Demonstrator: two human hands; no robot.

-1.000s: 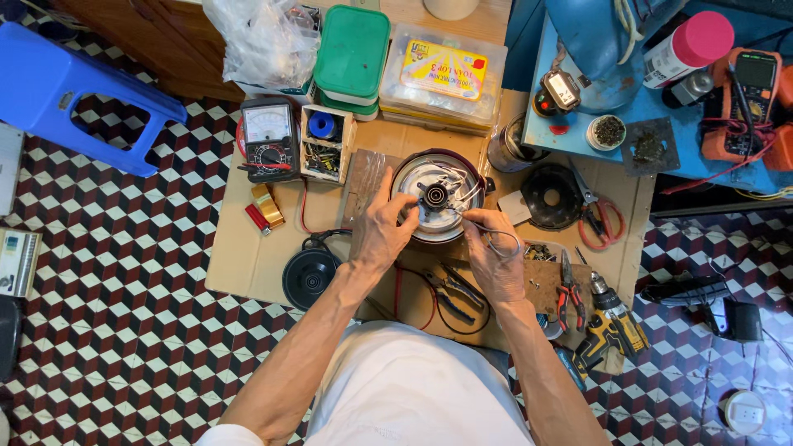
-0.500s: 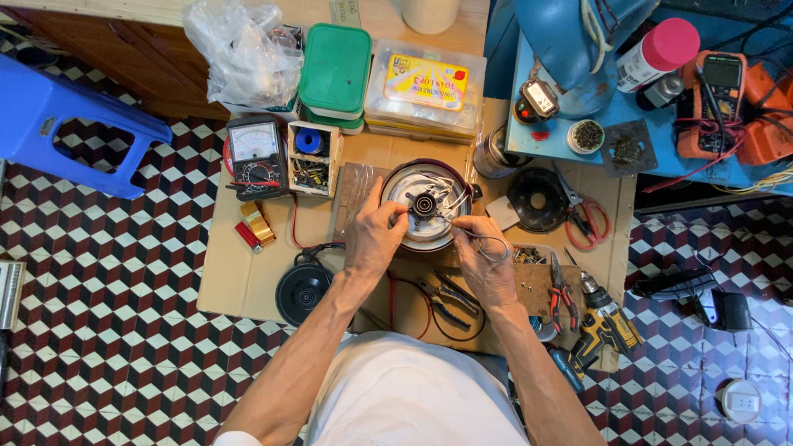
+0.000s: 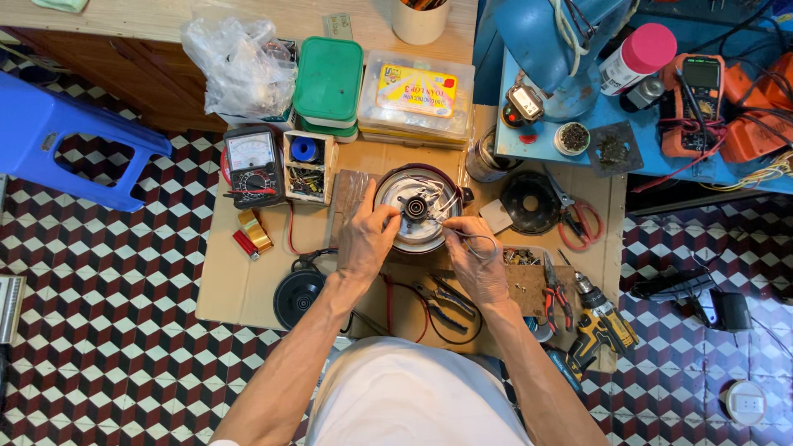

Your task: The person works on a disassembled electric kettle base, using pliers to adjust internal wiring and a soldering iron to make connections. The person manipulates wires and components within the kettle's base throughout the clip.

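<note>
A round metal appliance base [image 3: 417, 208] with a dark hub and white wires lies upturned on a cardboard sheet [image 3: 239, 285] on the floor. My left hand [image 3: 366, 239] rests on its left rim, fingers curled against the metal. My right hand [image 3: 472, 256] sits at its lower right edge and pinches a thin wire that loops out to the right. Both forearms reach in from the bottom of the view.
Around the base lie an analog meter [image 3: 253, 163], a small parts box [image 3: 307, 165], a black round cover [image 3: 298, 296], pliers [image 3: 442, 301], red-handled cutters [image 3: 552, 289], a yellow drill [image 3: 601, 324] and a black disc [image 3: 531, 202]. A blue stool [image 3: 70, 140] stands left; a blue table [image 3: 652, 116] right.
The view has shifted slightly. Both hands stay on the round base; the right hand has drawn a little toward its lower right edge with the wire.
</note>
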